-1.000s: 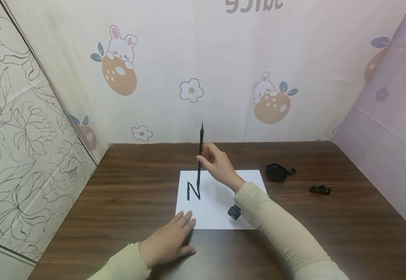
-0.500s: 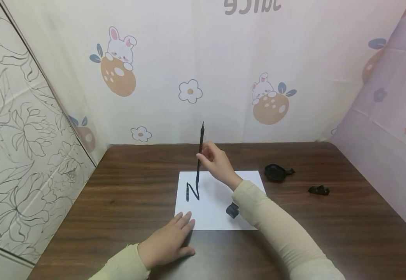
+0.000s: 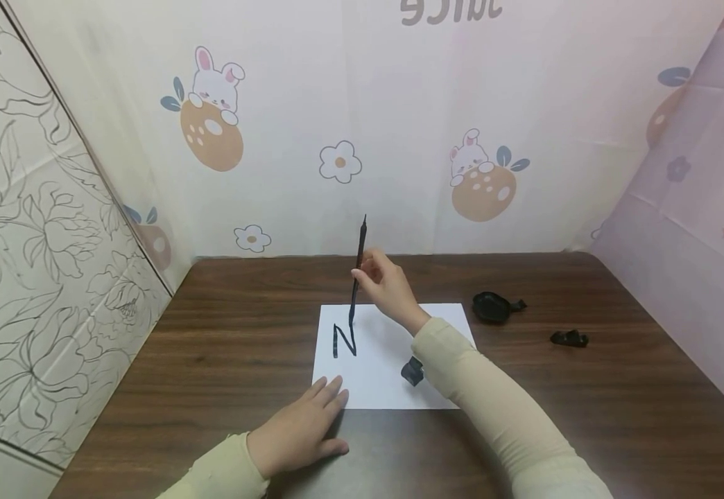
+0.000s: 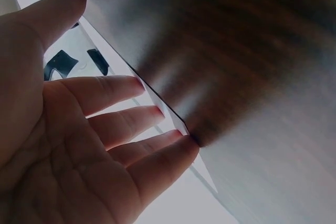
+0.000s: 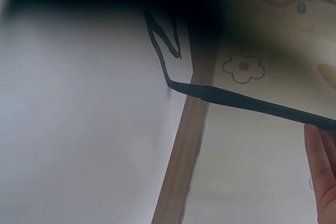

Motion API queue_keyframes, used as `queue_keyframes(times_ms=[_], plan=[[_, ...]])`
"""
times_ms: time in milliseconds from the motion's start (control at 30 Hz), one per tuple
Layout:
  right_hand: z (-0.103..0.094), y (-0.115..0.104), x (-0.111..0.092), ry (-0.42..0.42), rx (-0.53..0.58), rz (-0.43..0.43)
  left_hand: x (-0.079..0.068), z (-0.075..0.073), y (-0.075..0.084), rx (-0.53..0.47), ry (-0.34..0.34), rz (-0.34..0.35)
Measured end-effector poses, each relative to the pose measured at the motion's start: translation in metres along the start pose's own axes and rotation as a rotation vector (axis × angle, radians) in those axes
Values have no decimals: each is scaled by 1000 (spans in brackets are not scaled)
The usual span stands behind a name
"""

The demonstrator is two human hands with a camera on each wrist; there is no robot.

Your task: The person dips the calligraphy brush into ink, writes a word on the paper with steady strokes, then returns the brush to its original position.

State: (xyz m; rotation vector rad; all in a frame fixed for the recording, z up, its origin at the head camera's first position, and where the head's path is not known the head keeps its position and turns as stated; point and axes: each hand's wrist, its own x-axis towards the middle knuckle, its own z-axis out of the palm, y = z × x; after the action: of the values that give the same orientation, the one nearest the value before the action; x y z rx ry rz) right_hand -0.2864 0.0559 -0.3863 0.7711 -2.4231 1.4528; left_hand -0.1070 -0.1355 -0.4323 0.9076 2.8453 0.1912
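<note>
Brush (image 3: 362,242) tip farther up the paper (image 3: 381,391) than a second ago.
Head view: the right hand (image 3: 390,287) pinches the brush between thumb and fingers, nearly upright, tip at the upper end of the right stroke of an N (image 3: 345,339). The left hand (image 3: 299,430) lies at the paper's near left corner, fingers straight and a little apart on it, thumb spread out over the table (image 3: 225,333). Right of the paper are a dish (image 3: 491,307) and a small black piece (image 3: 569,338). Left wrist view: straight fingers at the paper's edge, thumb well apart from them. Right wrist view: the bent tip touches the paper where the stroke ends; a fingertip meets the handle, the remaining grip cut off.
</note>
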Motion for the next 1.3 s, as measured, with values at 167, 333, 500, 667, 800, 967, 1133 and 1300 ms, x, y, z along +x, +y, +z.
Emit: queue_keyframes(times_ms=[167, 333, 500, 667, 800, 967, 1133, 1300], plan=[[-1, 0, -1, 11, -19, -2, 0, 0, 0, -2, 4, 1], [-3, -2, -3, 21, -21, 1, -1, 1, -1, -2, 11, 1], [-8, -6, -3, 34, 6, -12, 0, 0, 0, -3, 7, -4], [-12, -11, -5, 39, 4, -41, 0, 0, 0, -3, -2, -12], [-13, -12, -9, 41, -57, -69, 0, 0, 0, 1, -1, -12], [-12, -13, -14, 39, -103, -109, 0, 0, 0, 6, 4, -9], [-12, -13, -17, 37, -103, -120, 0, 0, 0, 8, 1, -10], [-12, -12, -20, 32, -93, -105, 0, 0, 0, 13, -1, -11]])
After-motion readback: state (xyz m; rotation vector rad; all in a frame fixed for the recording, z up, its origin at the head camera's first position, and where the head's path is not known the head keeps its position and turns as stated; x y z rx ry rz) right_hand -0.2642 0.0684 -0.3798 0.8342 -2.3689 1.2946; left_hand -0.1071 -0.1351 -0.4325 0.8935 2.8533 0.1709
